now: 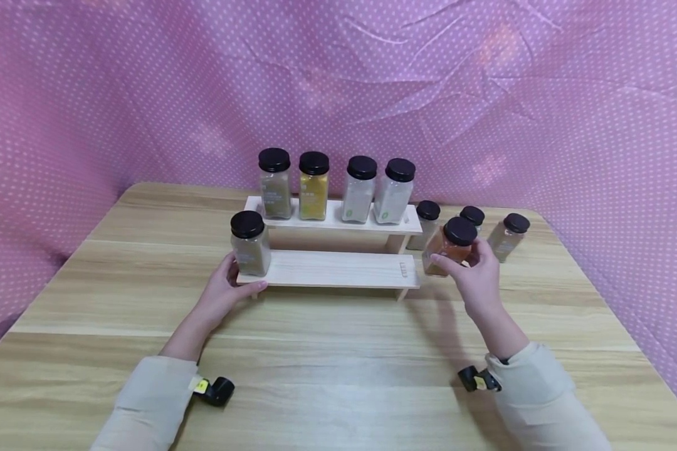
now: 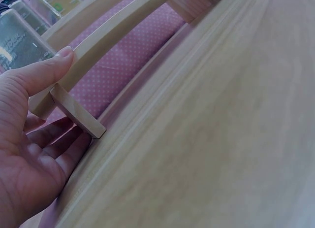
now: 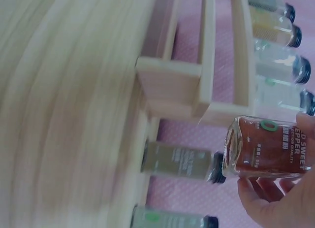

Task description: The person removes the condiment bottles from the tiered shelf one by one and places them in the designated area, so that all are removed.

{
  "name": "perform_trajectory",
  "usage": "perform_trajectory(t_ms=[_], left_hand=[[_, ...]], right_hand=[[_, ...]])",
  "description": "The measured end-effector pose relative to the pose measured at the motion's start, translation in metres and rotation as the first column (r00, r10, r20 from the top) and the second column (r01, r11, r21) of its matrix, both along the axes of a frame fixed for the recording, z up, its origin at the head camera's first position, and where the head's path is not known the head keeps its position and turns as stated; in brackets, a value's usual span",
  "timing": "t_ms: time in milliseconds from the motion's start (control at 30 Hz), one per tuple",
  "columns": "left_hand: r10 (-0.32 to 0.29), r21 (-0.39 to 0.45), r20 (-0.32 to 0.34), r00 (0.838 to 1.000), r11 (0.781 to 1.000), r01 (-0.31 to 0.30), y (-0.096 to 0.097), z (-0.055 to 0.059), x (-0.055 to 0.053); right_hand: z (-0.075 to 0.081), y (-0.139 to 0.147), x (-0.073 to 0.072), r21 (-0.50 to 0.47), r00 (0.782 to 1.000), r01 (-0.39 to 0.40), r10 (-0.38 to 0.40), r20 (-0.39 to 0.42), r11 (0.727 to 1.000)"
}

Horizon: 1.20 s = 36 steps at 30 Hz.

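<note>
Left hand: the near left end of the wooden rack [image 1: 333,268] is grasped by the left hand [image 1: 224,294], thumb laid on the front edge of the lower shelf, other fingers bent round beside the leg.
Right hand: the red jar [image 1: 449,250] is gripped between thumb and fingers of the right hand [image 1: 481,280].
Red jar: held off the table [image 1: 338,369], just right of the rack; "SWEET" is read on its label.
Lower shelf: one brown jar [image 1: 252,255] is stood upright, just above the left fingers.
Upper shelf: a brownish jar [image 1: 276,195], a yellow jar [image 1: 313,197] and two white jars [image 1: 358,199] [image 1: 394,200] are lined up beyond and between both hands' fingers.
Table jars: three black-lidded jars [image 1: 508,238] are seen near the right fingers: two behind, one to their right.
Backdrop: pink dotted cloth [image 1: 338,81] is hung beyond all fingers.
</note>
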State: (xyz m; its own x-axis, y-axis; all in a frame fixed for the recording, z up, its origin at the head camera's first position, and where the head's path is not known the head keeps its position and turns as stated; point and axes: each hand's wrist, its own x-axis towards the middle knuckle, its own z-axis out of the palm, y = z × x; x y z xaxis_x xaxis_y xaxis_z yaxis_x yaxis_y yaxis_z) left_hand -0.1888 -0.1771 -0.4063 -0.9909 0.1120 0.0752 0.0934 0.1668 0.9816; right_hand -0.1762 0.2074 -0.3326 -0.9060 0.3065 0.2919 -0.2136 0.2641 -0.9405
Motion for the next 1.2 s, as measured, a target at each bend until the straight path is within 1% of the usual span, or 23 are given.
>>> perform_trajectory(t_ms=[167, 333, 400, 467, 533, 600, 633, 700, 767, 833, 867, 967, 1067, 1200], left_hand=[[0.0, 0.012, 0.0, 1.0, 1.0, 0.0, 0.0, -0.001, -0.001], [-0.001, 0.014, -0.003, 1.0, 1.0, 0.001, -0.001, -0.001, -0.002], [-0.002, 0.013, -0.003, 1.0, 1.0, 0.002, -0.001, -0.001, -0.002], [-0.002, 0.011, -0.001, 1.0, 1.0, 0.002, -0.001, -0.001, -0.002], [-0.003, 0.007, 0.002, 1.0, 1.0, 0.003, -0.001, -0.001, -0.001], [-0.003, 0.005, 0.006, 1.0, 1.0, 0.003, -0.001, 0.0, -0.001], [-0.004, 0.004, 0.007, 1.0, 1.0, 0.004, -0.001, 0.0, -0.001], [-0.005, 0.002, 0.009, 1.0, 1.0, 0.005, -0.001, 0.0, -0.001], [-0.004, 0.005, 0.009, 1.0, 1.0, 0.004, -0.001, -0.001, -0.001], [-0.004, 0.006, 0.008, 1.0, 1.0, 0.004, -0.001, -0.001, -0.001], [-0.003, 0.006, 0.008, 1.0, 1.0, 0.003, 0.0, -0.001, -0.001], [-0.005, 0.007, 0.01, 1.0, 1.0, 0.005, 0.001, -0.001, 0.0], [-0.006, 0.004, 0.012, 1.0, 1.0, 0.006, 0.001, 0.0, 0.0], [-0.004, -0.003, 0.008, 1.0, 1.0, 0.004, 0.001, 0.0, 0.001]], right_hand=[[-0.003, 0.008, -0.006, 0.04, 0.995, -0.001, -0.003, 0.095, 0.999], [-0.007, 0.012, -0.014, 0.026, 0.984, -0.015, 0.01, 0.176, 1.0], [-0.011, 0.013, -0.018, 0.015, 0.981, -0.017, 0.014, 0.192, 1.0], [-0.015, 0.014, -0.022, 0.011, 0.98, -0.017, 0.014, 0.199, 1.0], [-0.033, 0.025, -0.035, -0.042, 0.987, -0.048, 0.054, 0.153, 0.998], [-0.038, 0.025, -0.038, -0.04, 0.988, -0.061, 0.066, 0.138, 0.997], [-0.042, 0.027, -0.041, -0.066, 0.99, -0.076, 0.083, 0.116, 0.995], [-0.045, 0.026, -0.043, -0.064, 0.991, -0.094, 0.1, 0.091, 0.993], [-0.033, 0.016, -0.037, -0.022, 0.989, -0.075, 0.077, 0.122, 0.997], [-0.034, 0.014, -0.039, -0.041, 0.989, -0.083, 0.088, 0.122, 0.996], [-0.033, 0.012, -0.04, -0.021, 0.987, -0.076, 0.078, 0.144, 0.997], [-0.035, 0.012, -0.042, -0.031, 0.98, -0.058, 0.062, 0.188, 0.998], [-0.045, 0.015, -0.05, -0.017, 0.974, -0.036, 0.039, 0.224, 0.999], [-0.069, 0.024, -0.066, -0.003, 0.974, -0.027, 0.027, 0.223, 1.0]])
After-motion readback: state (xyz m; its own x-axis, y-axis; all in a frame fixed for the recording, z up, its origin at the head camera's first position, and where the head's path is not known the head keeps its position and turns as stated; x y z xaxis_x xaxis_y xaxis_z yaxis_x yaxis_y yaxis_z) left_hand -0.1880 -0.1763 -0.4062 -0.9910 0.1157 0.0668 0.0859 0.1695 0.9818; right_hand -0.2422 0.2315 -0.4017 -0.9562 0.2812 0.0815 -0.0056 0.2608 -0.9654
